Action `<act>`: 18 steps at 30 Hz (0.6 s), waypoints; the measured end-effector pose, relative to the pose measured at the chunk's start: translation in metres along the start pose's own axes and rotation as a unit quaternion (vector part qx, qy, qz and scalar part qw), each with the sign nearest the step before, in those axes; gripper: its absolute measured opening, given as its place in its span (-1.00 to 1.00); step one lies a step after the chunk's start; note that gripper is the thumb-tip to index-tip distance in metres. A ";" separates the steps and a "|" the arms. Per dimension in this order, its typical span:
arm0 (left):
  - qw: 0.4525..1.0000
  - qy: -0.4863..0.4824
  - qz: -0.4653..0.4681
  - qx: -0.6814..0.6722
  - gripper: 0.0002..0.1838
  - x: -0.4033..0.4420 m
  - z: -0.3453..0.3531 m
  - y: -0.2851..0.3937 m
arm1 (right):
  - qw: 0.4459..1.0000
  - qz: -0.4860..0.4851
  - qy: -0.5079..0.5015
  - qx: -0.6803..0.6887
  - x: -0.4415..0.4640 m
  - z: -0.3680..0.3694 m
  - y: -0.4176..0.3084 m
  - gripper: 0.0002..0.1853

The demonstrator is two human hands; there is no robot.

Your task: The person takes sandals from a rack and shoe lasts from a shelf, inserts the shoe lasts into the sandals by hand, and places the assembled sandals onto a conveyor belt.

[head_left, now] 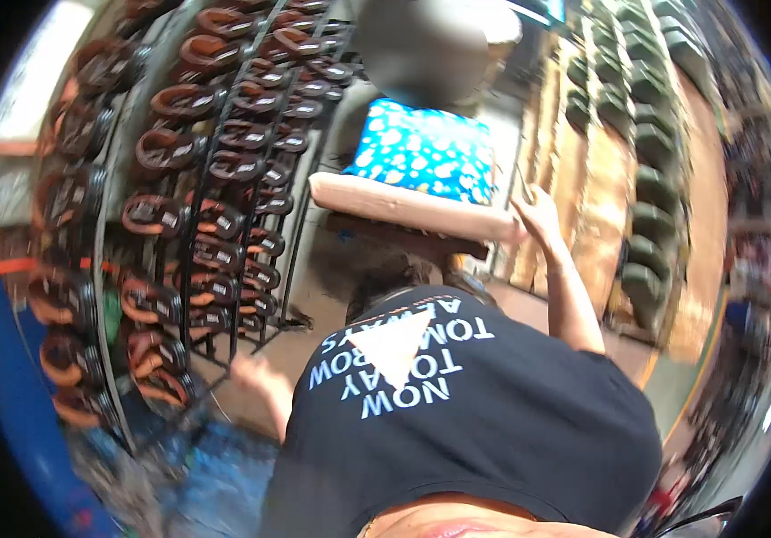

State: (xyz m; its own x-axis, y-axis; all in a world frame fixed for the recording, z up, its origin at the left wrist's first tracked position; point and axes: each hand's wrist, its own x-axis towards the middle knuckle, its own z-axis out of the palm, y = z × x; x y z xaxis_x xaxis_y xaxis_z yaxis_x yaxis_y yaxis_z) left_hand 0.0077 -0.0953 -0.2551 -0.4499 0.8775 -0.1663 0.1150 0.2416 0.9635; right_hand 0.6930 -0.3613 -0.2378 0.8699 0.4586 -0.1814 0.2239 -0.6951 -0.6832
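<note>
Black T-shirt [493, 412] cloth, soft and white-lettered, spreads nearest us, behind the fingers of our right hand [538, 217] and left hand [255, 375]. The right fingers look bent against the end of a pale bar [412, 206], though we cannot tell whether they grip it; leaning down unevenly there could tip it, we judge. That bar, smooth and round-edged, runs leftward from them, and beyond it lies a blue pad [426, 152] strewn with white shapes. Our left fingers are too blurred to call open or closed, and we cannot see them touching anything. Just beyond and left of them hang rows of brown footwear [184, 103], loop-shaped with dark parts; a careless swing could knock some loose. Crumpled, shiny plastic [229, 480] lies behind those fingers and might snag a foot. Right of the right fingers, dark green pieces [645, 282], domed and dull, line tan boards [592, 211]; too wide a reach could topple them.
</note>
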 end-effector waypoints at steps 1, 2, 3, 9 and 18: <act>0.994 -0.109 0.015 -0.011 -0.63 -0.054 0.072 -0.014 | 0.998 0.028 -0.047 0.039 0.000 -0.006 0.003 -0.51; 0.975 -0.198 0.033 0.092 -0.52 -0.107 0.136 -0.015 | 0.994 -0.012 -0.068 0.087 0.013 0.013 0.041 -0.52; 0.962 -0.261 -0.027 0.073 -0.35 -0.175 0.204 0.016 | 0.994 0.013 -0.092 0.050 0.021 0.027 0.056 -0.58; 0.906 -0.315 -0.221 0.174 0.31 -0.328 0.388 0.066 | 0.973 0.024 -0.209 0.100 0.038 0.018 0.037 -0.59; 0.959 -0.152 -0.012 0.238 0.09 -0.317 0.458 0.028 | 0.939 -0.051 -0.290 0.176 0.092 0.017 0.025 -0.64</act>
State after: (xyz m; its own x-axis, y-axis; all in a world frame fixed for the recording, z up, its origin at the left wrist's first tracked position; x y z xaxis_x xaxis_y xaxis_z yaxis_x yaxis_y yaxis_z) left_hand 0.5590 -0.1766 -0.2719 -0.1878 0.9317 -0.3110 0.5320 0.3627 0.7651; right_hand 0.7716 -0.3271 -0.2838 0.4438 0.8082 -0.3871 0.0456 -0.4518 -0.8910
